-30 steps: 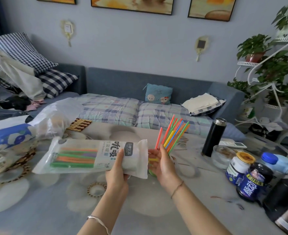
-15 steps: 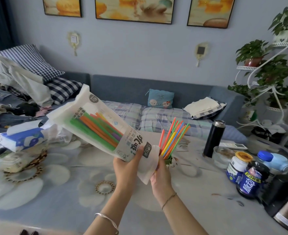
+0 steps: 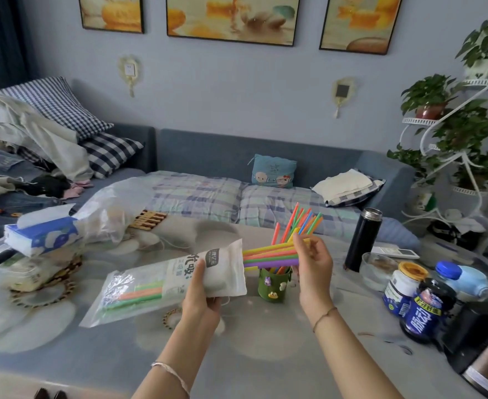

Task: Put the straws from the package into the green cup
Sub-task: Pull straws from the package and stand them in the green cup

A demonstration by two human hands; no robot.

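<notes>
The package (image 3: 168, 279) in the left hand (image 3: 205, 292) was thin plastic film, clear and glossy toward its far end, white and matt under the fingers. The straws (image 3: 268, 256) pinched in the right hand (image 3: 312, 264) looked like smooth, matt plastic. Just below them the green cup (image 3: 274, 285) seemed felt-like and dull. The table (image 3: 266, 355) beneath both hands had a slick, shiny cover.

Black flask (image 3: 362, 239), tissue pack (image 3: 41, 237), jars (image 3: 404, 286)
</notes>
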